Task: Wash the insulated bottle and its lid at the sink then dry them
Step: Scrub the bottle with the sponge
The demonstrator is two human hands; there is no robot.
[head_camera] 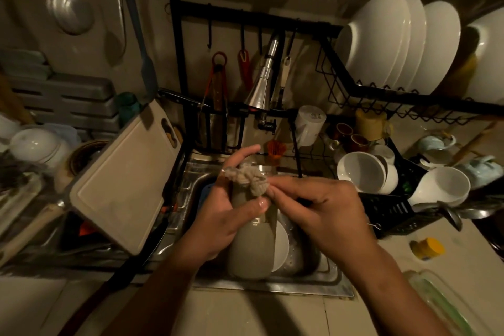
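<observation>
**Head view.** The insulated bottle (252, 251), grey-green and mouth uppermost, is held over the sink (272, 285). Its base hangs just above a white plate (282, 245) lying in the basin. No lid is visible on it.

The left hand (229, 215) wraps the bottle's upper body, with the thumb across the near side and the fingers (241, 154) curled round the far side by the neck. A bunched grey cloth (249, 180) sits at the bottle's mouth; whether any of it is pushed inside cannot be told. The right hand (324, 210) reaches in from the right, and its fingers (283, 185) pinch the cloth's edge. The tap (261, 84) hangs above and behind both hands, with no running water visible.

A cutting board (122, 185) leans at the sink's left edge. White bowls (362, 172) stand racked on the tabletop (409, 275) to the right.

**Progress, as judged.** The cloth is working the bottle's mouth and rim, which could be either scrubbing or wiping dry. The dim light shows no suds or drips to settle which. The lid cannot be picked out anywhere, so its washing and drying must be counted as not yet shown. The bottle's lower body, away from the cloth, probably needs attention too.
</observation>
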